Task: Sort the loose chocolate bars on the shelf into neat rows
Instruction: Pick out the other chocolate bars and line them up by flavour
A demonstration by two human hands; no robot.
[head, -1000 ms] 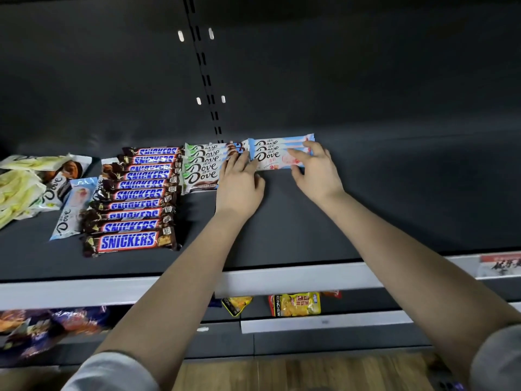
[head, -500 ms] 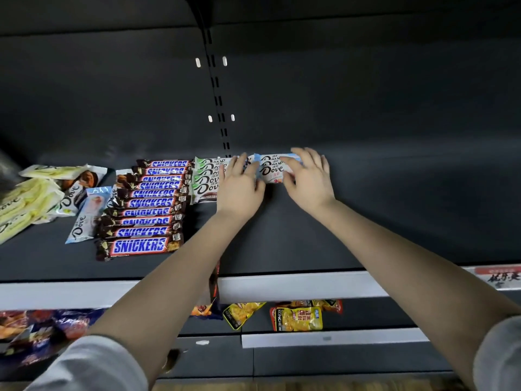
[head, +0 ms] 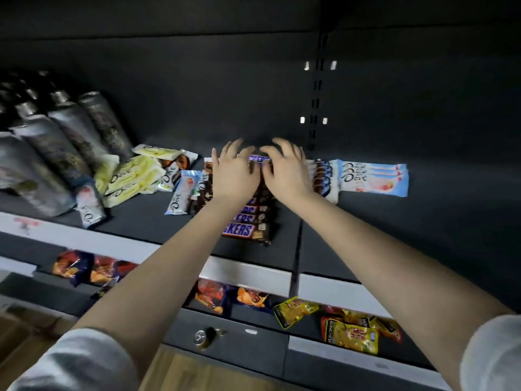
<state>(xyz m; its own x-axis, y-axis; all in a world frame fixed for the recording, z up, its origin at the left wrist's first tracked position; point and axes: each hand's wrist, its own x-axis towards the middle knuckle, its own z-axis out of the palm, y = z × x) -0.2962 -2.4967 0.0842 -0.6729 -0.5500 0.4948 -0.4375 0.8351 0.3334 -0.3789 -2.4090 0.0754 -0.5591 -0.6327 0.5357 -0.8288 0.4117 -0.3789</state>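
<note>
Both hands on the row of "Snickers" bars (head: pixel 248 221), mid-shelf (head: pixel 394 235).
Head view: the left hand (head: pixel 234 173) lies flat, fingers spread, on the glossy brown wrappers. The right hand (head: pixel 287 173) bends its fingers over the rearmost bar; a grip cannot be told. Pale blue "Dove" bars (head: pixel 375 179) sit aligned at right, and loose "Dove" packs (head: pixel 180 196) lie askew at left.
</note>
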